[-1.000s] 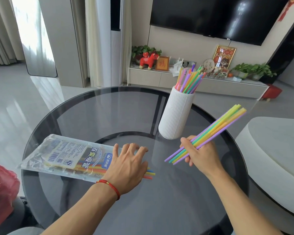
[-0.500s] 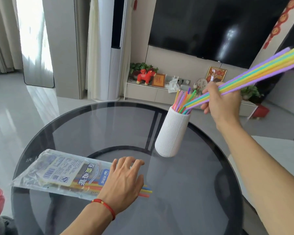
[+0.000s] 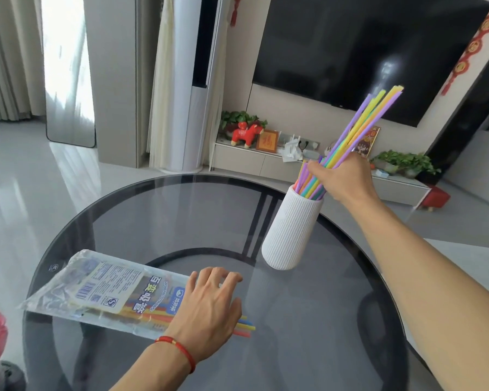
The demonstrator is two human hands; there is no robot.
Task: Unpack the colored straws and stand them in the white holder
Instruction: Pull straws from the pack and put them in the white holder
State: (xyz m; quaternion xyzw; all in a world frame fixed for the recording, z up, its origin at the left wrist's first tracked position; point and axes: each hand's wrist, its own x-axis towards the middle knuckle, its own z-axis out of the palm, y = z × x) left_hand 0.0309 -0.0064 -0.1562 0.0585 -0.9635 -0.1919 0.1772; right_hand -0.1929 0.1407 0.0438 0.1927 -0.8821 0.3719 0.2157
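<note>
Straws (image 3: 362, 128) bunched in one holder (image 3: 291, 230)

Both forearms bare, no sleeves in view. Left hand (image 3: 209, 314): thin red cord bracelet with a small gold bead (image 3: 178, 349) around the wrist. Right hand (image 3: 343, 179): no ring, watch or band visible. Fingernails short, unpainted.

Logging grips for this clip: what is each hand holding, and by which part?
Right hand grips the straw bundle near its lower end, over the white holder. Left hand lies flat on the packet, holding nothing.
</note>
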